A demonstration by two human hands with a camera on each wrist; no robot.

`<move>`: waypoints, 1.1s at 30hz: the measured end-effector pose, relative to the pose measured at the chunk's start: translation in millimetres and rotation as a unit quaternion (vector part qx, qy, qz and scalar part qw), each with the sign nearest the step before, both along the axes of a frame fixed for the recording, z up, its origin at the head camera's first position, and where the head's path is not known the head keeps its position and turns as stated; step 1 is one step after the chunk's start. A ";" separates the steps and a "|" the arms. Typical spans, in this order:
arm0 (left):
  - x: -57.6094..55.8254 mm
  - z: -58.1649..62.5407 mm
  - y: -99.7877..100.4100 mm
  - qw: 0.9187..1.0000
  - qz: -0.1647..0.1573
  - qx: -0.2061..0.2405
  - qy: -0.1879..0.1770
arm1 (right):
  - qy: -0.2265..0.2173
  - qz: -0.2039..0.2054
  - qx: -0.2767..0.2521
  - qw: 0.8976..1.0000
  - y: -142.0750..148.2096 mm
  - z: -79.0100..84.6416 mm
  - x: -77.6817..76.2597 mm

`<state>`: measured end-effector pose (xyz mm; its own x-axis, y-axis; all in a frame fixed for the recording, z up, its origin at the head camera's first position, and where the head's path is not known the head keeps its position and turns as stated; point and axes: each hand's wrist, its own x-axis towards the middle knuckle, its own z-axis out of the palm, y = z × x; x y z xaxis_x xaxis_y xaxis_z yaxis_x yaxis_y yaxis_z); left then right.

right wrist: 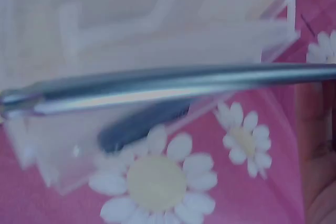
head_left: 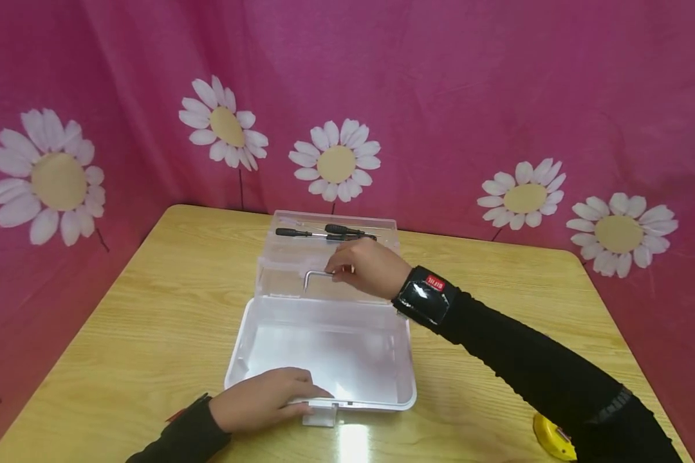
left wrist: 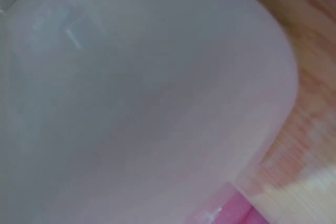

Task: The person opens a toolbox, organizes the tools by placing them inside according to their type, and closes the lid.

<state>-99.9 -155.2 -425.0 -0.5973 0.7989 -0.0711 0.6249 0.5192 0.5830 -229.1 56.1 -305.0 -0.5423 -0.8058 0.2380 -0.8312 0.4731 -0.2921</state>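
My right hand (head_left: 370, 267) pinches a silver L-shaped hex key (head_left: 316, 273) over the hinge side of a white plastic toolbox (head_left: 411, 379). Its bent end points down to the left. Close up in the right wrist view, the key's long shaft (right wrist: 157, 86) crosses the picture, with fingers (right wrist: 317, 150) at the right edge. My left hand (head_left: 266, 399) grips the toolbox's front rim beside the clear latch (head_left: 320, 415), thumb outside and fingers over the inner side. The toolbox's white interior (left wrist: 157, 87) fills most of the left wrist view.
The see-through lid (head_left: 272, 280) lies folded back behind the box. Black-handled screwdrivers (head_left: 292, 232) lie in it, partly hidden by my right hand. A yellow tape measure (head_left: 550, 438) sits under my right forearm on the wooden table (head_left: 168, 308). A pink flowered curtain (head_left: 428, 128) hangs behind.
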 end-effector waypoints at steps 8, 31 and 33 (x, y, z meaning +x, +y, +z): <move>0.2 1.2 1.7 1.000 0.000 0.005 0.012 | -0.024 -0.020 0.081 0.996 -17.6 -30.4 10.9; 1.4 3.2 1.7 1.000 0.009 0.002 -0.010 | -0.017 -0.014 0.185 0.983 -75.7 -43.7 0.9; 1.9 2.6 2.0 1.000 0.008 0.003 -0.004 | -0.006 -0.018 0.196 0.980 -81.7 -46.8 -0.1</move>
